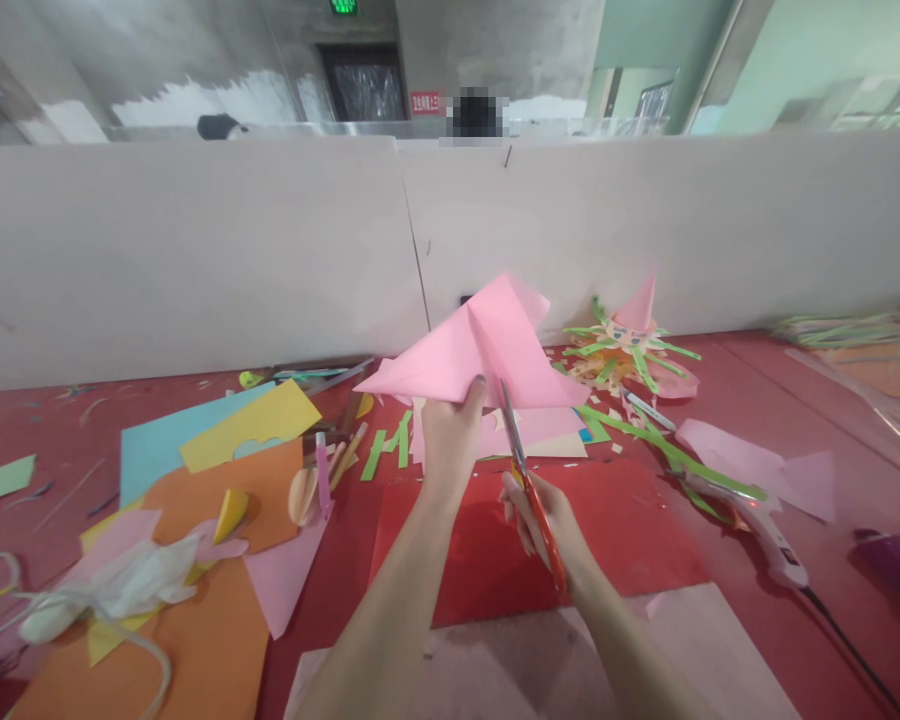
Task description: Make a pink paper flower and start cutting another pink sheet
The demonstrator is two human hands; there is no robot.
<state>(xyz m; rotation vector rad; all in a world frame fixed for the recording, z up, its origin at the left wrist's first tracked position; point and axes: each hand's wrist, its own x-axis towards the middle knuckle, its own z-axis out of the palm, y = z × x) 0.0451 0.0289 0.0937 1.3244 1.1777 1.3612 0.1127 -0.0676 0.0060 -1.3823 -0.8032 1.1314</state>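
Observation:
A folded sheet of pink paper point(450, 350) is held up above the table by my left hand point(454, 425), its thumb pressed on the lower edge. My right hand point(544, 520) grips a pair of scissors point(546, 535) with red-orange handles. The blades point up and away, meeting the lower edge of the pink paper just right of my left thumb. Beneath my hands lies a red sheet point(607, 530), with more pink and cream pieces behind it, partly hidden by the folded paper.
To the left are orange paper point(210, 640), yellow paper point(251, 425), blue paper point(150, 455) and a white cable point(157, 655). A glue gun point(769, 535) lies at right, behind it a paper figure with a pink cone hat point(637, 305). A white partition point(270, 250) closes the back.

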